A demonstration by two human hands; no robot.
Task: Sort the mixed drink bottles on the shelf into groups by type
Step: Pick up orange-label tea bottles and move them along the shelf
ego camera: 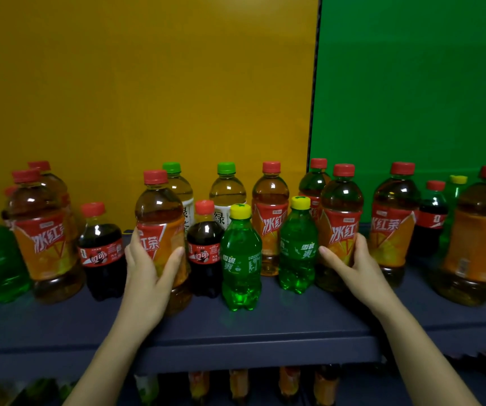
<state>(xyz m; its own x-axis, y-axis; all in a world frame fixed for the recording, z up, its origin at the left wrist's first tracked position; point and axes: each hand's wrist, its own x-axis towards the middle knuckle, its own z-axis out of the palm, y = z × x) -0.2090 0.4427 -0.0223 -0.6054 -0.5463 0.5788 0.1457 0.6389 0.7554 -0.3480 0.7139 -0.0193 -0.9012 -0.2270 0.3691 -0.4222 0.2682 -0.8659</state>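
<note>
On the crowded shelf (pixel 265 326), the left hand (pixel 148 268) curled round a tea bottle (pixel 159 218), the right hand (pixel 350 262) round a second tea bottle (pixel 342 212); a careless lift could have toppled the green bottles (pixel 240 259) between.

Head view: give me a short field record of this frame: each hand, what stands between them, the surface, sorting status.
left hand: grips left tea bottle
right hand: grips right tea bottle
between: cola bottle, near green soda bottle, far green soda bottle
surface: dark blue shelf
sorting: types mixed along the shelf
</note>
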